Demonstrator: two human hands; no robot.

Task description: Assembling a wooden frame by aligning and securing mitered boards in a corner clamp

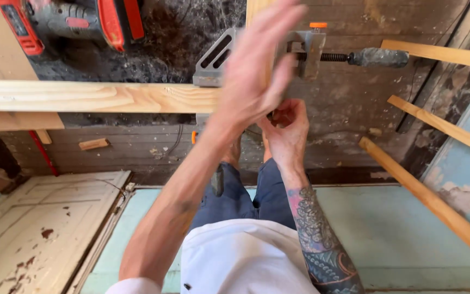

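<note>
Above a worn dark plank floor (349, 103), the grey metal corner clamp (218, 60) grips a pale pine board (82, 97). Left hand (257, 71) spread flat, empty; right hand (286, 128) pinches something unclear beneath, seemingly adjusting the clamp.

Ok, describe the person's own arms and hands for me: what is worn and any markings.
Both hands are bare, with no gloves, rings or watch in view. The left hand sits on a bare, unmarked forearm, with a white short sleeve just showing at the frame's bottom edge. The right hand leads to a forearm covered by a dense tattoo of dark patterned shapes with pink and teal patches.
</note>
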